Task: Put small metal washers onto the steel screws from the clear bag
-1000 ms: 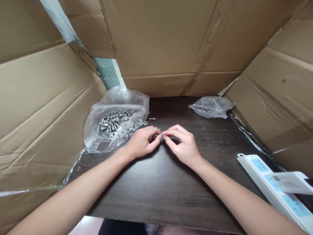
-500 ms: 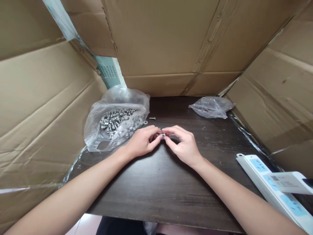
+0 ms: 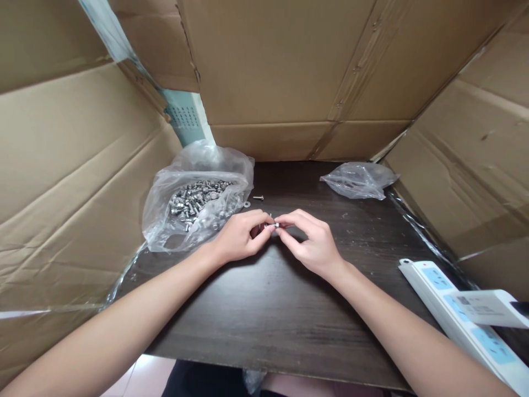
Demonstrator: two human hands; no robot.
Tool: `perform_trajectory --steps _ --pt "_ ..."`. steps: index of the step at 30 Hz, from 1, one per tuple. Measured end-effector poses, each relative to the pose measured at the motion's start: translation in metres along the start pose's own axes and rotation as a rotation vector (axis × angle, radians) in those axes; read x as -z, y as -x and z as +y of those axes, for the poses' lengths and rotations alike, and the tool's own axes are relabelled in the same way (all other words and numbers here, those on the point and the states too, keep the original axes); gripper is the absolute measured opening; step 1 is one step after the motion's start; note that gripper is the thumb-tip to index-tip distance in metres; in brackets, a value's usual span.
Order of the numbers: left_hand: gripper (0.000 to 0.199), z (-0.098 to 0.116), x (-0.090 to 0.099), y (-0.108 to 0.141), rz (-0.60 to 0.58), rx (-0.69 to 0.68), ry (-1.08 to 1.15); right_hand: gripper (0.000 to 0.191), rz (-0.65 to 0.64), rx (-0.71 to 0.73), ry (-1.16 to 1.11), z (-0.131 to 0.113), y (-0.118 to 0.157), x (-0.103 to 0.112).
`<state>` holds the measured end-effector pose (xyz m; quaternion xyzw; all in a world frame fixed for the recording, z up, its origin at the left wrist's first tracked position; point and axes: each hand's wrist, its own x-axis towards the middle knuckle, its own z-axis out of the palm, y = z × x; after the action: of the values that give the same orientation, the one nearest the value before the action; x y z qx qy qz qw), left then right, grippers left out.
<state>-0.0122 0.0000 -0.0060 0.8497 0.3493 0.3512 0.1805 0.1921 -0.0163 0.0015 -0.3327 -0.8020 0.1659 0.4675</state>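
Over the middle of the dark table, my left hand (image 3: 247, 236) and my right hand (image 3: 309, 241) meet at the fingertips. Between them is a small metal bolt (image 3: 276, 225), pinched by both hands; its finer parts are too small to tell. Behind my left hand lie a loose screw (image 3: 258, 197) and a washer (image 3: 247, 204). To the left, an open clear plastic bag (image 3: 159, 220) holds a heap of metal bolts (image 3: 194, 201), close to my left wrist.
A crumpled clear bag (image 3: 359, 181) lies at the back right of the table (image 3: 264, 314). A white power strip (image 3: 454, 309) with a plug runs along the right side. Cardboard walls (image 3: 281, 66) enclose the left, back and right.
The fingers have shifted slightly around the bolt, which both hands still hold. The whole view has moved a little.
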Motion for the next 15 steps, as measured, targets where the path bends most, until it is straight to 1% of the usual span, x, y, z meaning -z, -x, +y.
perform_trajectory --steps 4,8,13,15 --pt "0.017 -0.0005 0.0003 0.0002 0.008 -0.01 0.0 0.013 0.013 -0.021 -0.02 0.001 0.0001 -0.0009" --pt "0.018 -0.0009 0.0003 0.001 -0.002 -0.018 -0.002 0.01 0.004 -0.049 0.016 0.001 0.0012 -0.0006" --pt "0.018 -0.0016 0.0001 0.0009 0.007 -0.034 -0.027 0.014 -0.014 0.013 0.015 -0.0008 0.0021 -0.0006" --pt "0.018 -0.0018 -0.0001 0.0006 0.002 -0.034 -0.028 0.014 -0.014 0.015 0.014 -0.0012 0.0023 -0.001"
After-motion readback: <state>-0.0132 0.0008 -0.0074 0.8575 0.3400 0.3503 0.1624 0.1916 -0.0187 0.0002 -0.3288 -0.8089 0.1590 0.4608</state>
